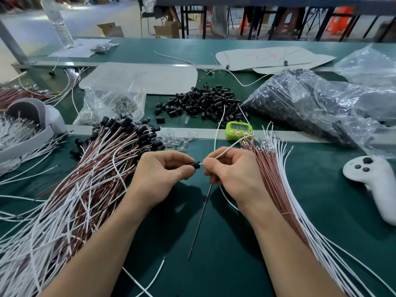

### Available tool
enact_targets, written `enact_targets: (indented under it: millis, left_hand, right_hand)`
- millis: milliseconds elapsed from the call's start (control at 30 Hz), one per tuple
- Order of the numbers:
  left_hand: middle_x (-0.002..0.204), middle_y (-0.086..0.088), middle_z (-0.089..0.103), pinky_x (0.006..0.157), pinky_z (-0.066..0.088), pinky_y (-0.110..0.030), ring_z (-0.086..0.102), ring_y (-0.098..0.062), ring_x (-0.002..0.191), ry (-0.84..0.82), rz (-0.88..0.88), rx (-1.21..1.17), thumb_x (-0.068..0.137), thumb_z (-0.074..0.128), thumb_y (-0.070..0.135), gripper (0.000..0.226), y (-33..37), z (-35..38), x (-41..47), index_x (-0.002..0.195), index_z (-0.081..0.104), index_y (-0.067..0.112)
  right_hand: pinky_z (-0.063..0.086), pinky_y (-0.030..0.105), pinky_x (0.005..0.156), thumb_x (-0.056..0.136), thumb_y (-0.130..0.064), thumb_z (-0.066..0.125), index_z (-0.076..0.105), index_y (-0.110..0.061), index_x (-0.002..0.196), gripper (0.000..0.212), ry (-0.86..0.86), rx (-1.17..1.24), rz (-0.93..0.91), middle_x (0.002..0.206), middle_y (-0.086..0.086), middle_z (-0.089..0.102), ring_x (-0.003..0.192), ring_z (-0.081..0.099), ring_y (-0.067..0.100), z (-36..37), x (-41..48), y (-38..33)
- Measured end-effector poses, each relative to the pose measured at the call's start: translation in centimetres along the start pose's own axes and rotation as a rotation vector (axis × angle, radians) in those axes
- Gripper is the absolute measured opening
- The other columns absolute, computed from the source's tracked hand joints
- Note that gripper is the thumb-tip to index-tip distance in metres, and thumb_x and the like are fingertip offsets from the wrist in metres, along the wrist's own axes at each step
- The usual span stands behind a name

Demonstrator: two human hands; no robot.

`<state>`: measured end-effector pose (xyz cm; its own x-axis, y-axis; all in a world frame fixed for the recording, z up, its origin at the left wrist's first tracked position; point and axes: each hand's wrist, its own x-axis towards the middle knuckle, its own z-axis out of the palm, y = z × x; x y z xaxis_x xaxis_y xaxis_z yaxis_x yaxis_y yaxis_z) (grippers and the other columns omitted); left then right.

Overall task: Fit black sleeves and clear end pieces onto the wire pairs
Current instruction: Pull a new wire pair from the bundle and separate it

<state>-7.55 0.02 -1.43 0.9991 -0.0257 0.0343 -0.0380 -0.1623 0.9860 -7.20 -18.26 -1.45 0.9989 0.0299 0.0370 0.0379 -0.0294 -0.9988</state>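
Red handwriting marks the grey card [267, 58] at the back (too smeared to read); the green timer [239, 129] shows blurred digits. The black sleeve [196, 165] sits between the hands, over the bench. The left hand [162, 170] pinches it with curled fingers. The right hand [231, 170] grips a white wire [218, 129] just beside it. The sleeve's long axis lies left to right, wire end pointing right. A dark wire [201, 217] slants down from the right fist.
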Motion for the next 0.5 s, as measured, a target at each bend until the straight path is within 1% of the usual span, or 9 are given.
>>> enact_targets:
  millis: [167, 233, 367, 500]
  left_hand:
    - [0.079, -0.006, 0.079, 0.066, 0.054, -0.016, 0.072, -0.011, 0.066, -0.011, -0.002, -0.032, 0.078, 0.082, -0.004, 0.022, 0.05, 0.3, -0.15, 0.081, 0.082, 0.018]
    - [0.08, -0.008, 0.079, 0.066, 0.055, -0.018, 0.071, -0.014, 0.067, 0.003, 0.003, -0.066, 0.078, 0.081, -0.005, 0.024, 0.12, 0.44, -0.22, 0.081, 0.083, 0.018]
    - [0.08, -0.01, 0.079, 0.068, 0.056, -0.018, 0.072, -0.013, 0.07, 0.017, 0.005, -0.109, 0.078, 0.08, -0.006, 0.024, 0.29, 0.51, -0.38, 0.082, 0.083, 0.017]
    - [0.083, -0.009, 0.079, 0.073, 0.057, -0.021, 0.072, -0.013, 0.074, -0.016, 0.0, -0.078, 0.075, 0.084, -0.003, 0.023, 0.39, 0.42, -0.54, 0.083, 0.083, 0.019]
  right_hand:
    - [0.046, 0.023, 0.047, 0.088, -0.009, 0.075, 0.073, -0.014, 0.07, 0.018, 0.036, 0.011, -0.011, 0.06, 0.008, 0.069, 0.045, 0.055, 0.016, 0.55, -0.02, 0.36]
    - [0.046, 0.024, 0.047, 0.089, -0.007, 0.074, 0.073, -0.013, 0.071, 0.019, 0.032, 0.019, -0.003, 0.06, 0.008, 0.069, 0.046, 0.055, 0.016, 0.6, -0.03, 0.39]
    - [0.045, 0.023, 0.047, 0.091, -0.005, 0.073, 0.072, -0.013, 0.073, 0.02, 0.008, 0.025, 0.015, 0.06, 0.008, 0.068, 0.046, 0.055, 0.017, 0.79, -0.14, 0.32]
    - [0.041, 0.018, 0.044, 0.092, -0.003, 0.072, 0.071, -0.01, 0.073, 0.02, -0.001, 0.069, 0.025, 0.058, 0.007, 0.067, 0.043, 0.053, 0.015, 0.86, -0.17, 0.14]
